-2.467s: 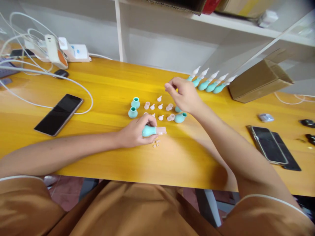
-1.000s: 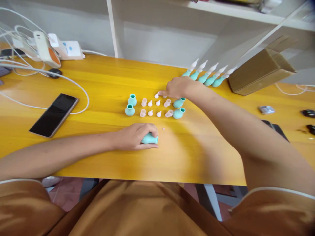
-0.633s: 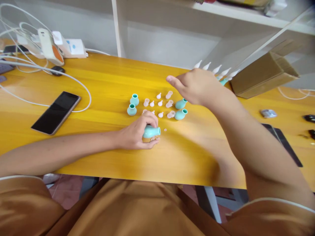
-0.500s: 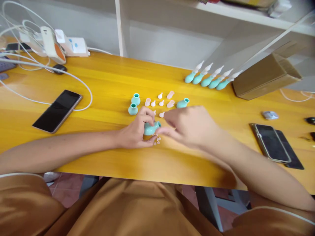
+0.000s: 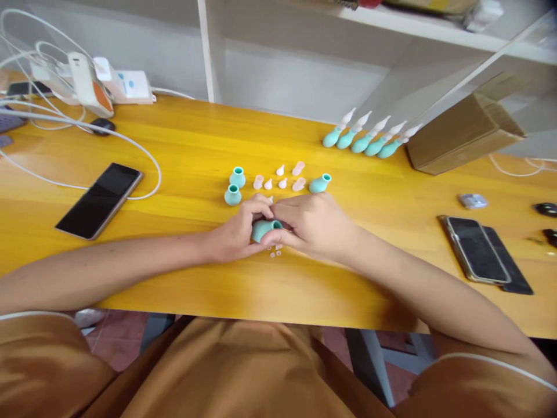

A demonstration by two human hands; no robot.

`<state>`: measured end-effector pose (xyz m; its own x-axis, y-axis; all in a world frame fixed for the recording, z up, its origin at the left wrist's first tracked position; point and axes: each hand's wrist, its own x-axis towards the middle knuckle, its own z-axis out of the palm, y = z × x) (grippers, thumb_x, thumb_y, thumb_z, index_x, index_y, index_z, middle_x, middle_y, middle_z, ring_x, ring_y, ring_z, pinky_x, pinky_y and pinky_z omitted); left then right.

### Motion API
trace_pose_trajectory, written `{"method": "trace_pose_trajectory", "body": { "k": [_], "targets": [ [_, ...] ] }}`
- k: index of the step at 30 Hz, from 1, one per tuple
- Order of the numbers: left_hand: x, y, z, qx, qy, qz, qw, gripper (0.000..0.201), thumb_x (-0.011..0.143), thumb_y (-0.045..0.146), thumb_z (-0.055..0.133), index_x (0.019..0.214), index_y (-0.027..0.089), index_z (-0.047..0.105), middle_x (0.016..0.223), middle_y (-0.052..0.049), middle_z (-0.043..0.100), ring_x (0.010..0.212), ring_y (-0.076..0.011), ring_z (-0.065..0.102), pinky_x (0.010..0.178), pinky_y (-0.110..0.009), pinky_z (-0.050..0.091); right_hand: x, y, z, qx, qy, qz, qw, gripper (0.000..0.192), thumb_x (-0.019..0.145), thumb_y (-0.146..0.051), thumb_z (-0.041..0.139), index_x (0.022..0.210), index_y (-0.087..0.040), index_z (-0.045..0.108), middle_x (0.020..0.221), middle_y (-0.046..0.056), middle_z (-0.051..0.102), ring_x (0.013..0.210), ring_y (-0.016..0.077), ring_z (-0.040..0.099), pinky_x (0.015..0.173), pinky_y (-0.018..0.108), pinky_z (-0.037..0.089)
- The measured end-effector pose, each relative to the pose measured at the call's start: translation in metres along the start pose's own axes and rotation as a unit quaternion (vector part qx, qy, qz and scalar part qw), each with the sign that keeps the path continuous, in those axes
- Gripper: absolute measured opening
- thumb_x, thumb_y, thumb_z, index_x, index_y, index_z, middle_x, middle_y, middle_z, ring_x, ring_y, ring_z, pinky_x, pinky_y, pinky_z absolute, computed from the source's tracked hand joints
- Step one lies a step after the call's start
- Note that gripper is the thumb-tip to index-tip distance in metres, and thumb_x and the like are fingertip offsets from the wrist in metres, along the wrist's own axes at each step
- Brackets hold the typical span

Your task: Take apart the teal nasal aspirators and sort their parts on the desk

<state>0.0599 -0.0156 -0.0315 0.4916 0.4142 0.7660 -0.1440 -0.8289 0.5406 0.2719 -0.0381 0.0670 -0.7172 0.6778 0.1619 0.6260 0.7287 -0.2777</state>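
A teal rubber bulb lies tilted in my left hand, its open neck pointing right. My right hand is closed at the neck, thumb along the near side and fingers on the far side; whether it also holds a small part is hidden. Small clear discs lie on the table just below the hands. Beyond the hands are pale pink connector pieces and small white nozzle-shaped pieces. Two more teal bulbs stand at the left, and another teal bulb lies at the right.
Several assembled teal bulb aspirators with white tips lie in a row at the back right, beside a cardboard box. Phones lie left and right on the wooden table. Chargers and cables fill the back left.
My right hand has come down and left, and its thumb and fingers have closed on the neck of the bulb. My left hand still holds the bulb. The view has shifted slightly.
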Motion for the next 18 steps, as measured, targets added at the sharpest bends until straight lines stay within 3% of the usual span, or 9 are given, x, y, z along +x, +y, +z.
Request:
{"method": "trace_pose_trajectory", "body": {
  "k": [4,7,10,12,15,18],
  "targets": [
    [-0.003,-0.002,0.004,-0.048,0.004,-0.019,0.999,0.059,0.102,0.034,0.084,0.137,0.03,0.038,0.124,-0.005,0.052,0.109,-0.0178,0.068,0.09,-0.035,0.066,0.002,-0.005,-0.003,-0.074,0.028,0.0,0.997,0.089,0.112,-0.085,0.022,0.09,-0.017,0.076,0.076,0.009,0.073,0.065,0.0197,0.061,0.062,0.035,0.023],
    [-0.002,0.001,0.004,-0.075,0.017,-0.04,0.996,0.071,0.094,0.034,0.093,0.139,0.031,0.038,0.137,-0.008,0.051,0.108,-0.0162,0.07,0.089,-0.035,0.069,0.001,0.003,-0.032,-0.11,0.055,0.002,0.992,0.086,0.114,-0.081,0.022,0.076,-0.019,0.069,0.067,0.007,0.066,0.062,0.0192,0.057,0.062,0.035,0.026],
    [0.001,0.005,0.003,-0.092,0.015,-0.066,0.993,0.068,0.096,0.023,0.09,0.139,0.03,0.038,0.143,-0.009,0.05,0.096,-0.0098,0.071,0.081,-0.028,0.068,-0.002,0.034,-0.071,-0.179,0.146,0.058,0.971,0.084,0.11,-0.086,0.028,0.063,-0.022,0.055,0.056,0.005,0.053,0.055,0.0178,0.043,0.061,0.037,0.025],
    [0.001,0.007,0.003,-0.103,0.001,-0.074,0.992,0.062,0.098,0.018,0.087,0.138,0.028,0.04,0.137,-0.007,0.053,0.088,-0.0064,0.07,0.078,-0.024,0.067,-0.003,0.066,-0.088,-0.225,0.195,0.129,0.946,0.085,0.108,-0.088,0.03,0.062,-0.023,0.057,0.055,0.006,0.052,0.055,0.0188,0.04,0.062,0.039,0.025],
    [-0.001,0.009,0.001,-0.109,-0.046,-0.075,0.99,0.051,0.101,0.017,0.082,0.135,0.026,0.045,0.126,-0.004,0.057,0.082,-0.0055,0.068,0.076,-0.023,0.065,0.0,0.117,-0.084,-0.237,0.135,0.222,0.936,0.083,0.109,-0.086,0.033,0.074,-0.023,0.073,0.064,0.012,0.065,0.065,0.0258,0.055,0.067,0.04,0.034],
    [-0.003,0.011,0.0,-0.094,-0.089,-0.065,0.989,0.044,0.104,0.019,0.079,0.133,0.025,0.047,0.12,-0.004,0.061,0.081,-0.0066,0.068,0.076,-0.023,0.064,0.008,0.156,-0.058,-0.238,0.028,0.313,0.919,0.082,0.11,-0.084,0.036,0.085,-0.021,0.082,0.077,0.016,0.074,0.08,0.0341,0.067,0.073,0.042,0.042]
  ]
}}
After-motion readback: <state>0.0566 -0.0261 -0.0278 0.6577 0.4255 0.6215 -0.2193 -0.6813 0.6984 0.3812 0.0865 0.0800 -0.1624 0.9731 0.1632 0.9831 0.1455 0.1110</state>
